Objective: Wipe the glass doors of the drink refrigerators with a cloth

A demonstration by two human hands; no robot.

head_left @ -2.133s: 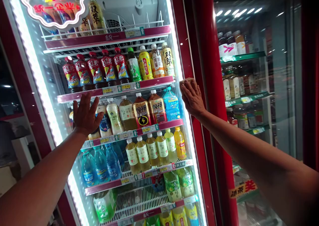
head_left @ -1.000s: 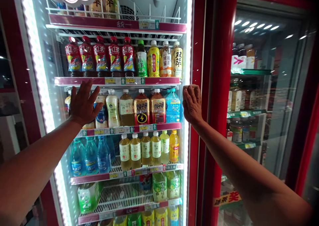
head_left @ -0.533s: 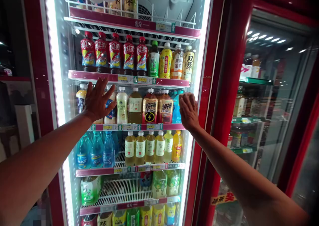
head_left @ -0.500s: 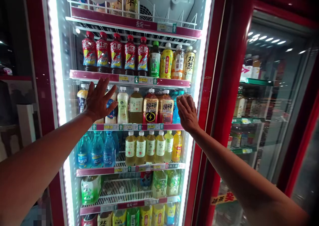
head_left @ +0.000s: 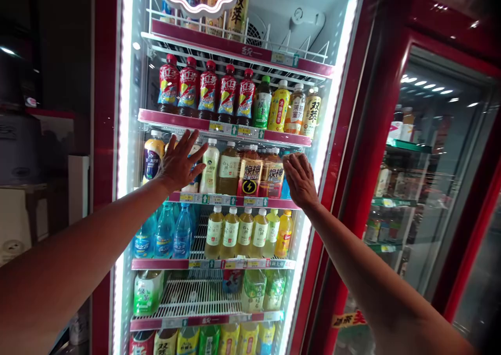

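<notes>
My left hand is raised with its fingers spread, palm toward the glass front of a lit drinks cooler. Behind it stand a dark-labelled bottle and a pale green bottle on the middle shelf. My right hand lies at the right side of the glass, fingers close together over a small cloth, of which just a pale edge shows above the fingertips. Nearest to that hand, inside the cooler, are a blue bottle and a gold-labelled drink bottle.
Red-capped bottles line the shelf above, with blue bottles and pale yellow bottles below. A pink-edged wavy sign hangs at the top. Another red-framed cooler stands to the right. A box is at the left.
The view has tilted, and the cooler's upper part has shifted right in the picture. Both hands appear slightly further right in view but stay at about the same spots before the cooler.
</notes>
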